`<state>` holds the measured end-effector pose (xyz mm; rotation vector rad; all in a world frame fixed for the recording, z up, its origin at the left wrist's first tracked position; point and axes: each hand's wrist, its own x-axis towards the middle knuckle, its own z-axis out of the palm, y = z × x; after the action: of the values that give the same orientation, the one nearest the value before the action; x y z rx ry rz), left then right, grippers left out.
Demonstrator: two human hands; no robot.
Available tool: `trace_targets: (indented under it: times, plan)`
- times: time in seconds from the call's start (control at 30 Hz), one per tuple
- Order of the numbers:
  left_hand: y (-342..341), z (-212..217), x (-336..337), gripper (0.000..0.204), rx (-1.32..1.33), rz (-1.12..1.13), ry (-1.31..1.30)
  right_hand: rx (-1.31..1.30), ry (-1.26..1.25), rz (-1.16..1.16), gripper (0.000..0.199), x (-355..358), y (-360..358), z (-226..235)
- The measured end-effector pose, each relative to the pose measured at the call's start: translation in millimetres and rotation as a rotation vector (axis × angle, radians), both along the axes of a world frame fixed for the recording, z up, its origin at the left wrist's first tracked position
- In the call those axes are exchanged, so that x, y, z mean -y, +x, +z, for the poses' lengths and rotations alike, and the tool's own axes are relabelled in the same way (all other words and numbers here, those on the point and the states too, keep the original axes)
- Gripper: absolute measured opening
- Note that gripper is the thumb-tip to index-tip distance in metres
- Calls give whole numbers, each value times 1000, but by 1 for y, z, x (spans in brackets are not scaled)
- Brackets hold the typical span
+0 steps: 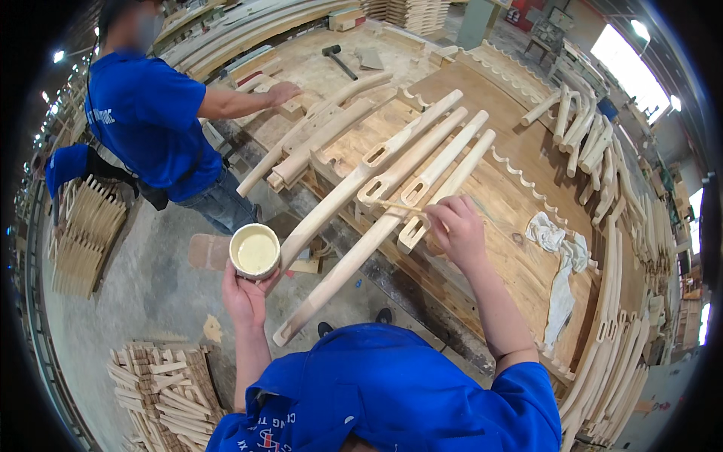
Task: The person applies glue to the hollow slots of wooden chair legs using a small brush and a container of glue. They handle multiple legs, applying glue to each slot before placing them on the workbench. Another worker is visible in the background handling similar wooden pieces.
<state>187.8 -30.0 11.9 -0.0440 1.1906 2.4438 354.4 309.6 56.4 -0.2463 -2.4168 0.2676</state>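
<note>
Left hand (pixel 242 295) grips glue cup (pixel 254 250), 8 o'clock of legs. Right hand (pixel 456 228) pinches stick (pixel 397 206), tip at mortise of 1 of 4 legs (pixel 410 154) on bench (pixel 520 218). Step judged: gluing slots. Next calls for recoating stick, steady aim.

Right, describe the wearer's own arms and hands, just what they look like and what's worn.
Both forearms are bare, entering from the lower edge. The left hand and right hand wear no gloves, and no watch or rings can be made out. The short sleeves belong to a bright blue work shirt, ending above the elbows; the shirt carries pale printed lettering near the chest.
</note>
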Motion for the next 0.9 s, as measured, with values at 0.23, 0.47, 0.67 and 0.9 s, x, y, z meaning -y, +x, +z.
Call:
trace_targets:
  times: [0.23,0.47,0.67,0.9]
  plan:
    - [-2,3,2,43,34,48,-28,-43,45,-151,15,-9,-9,-6]
    - [-1,4,4,43,31,29,-11,7,-34,-170,15,-5,-12,-8]
    - [1,5,3,42,11,40,0,2,-33,-157,15,1,-6,-11]
    - [1,6,5,41,-9,39,-7,-2,-96,-83,21,10,2,-5]
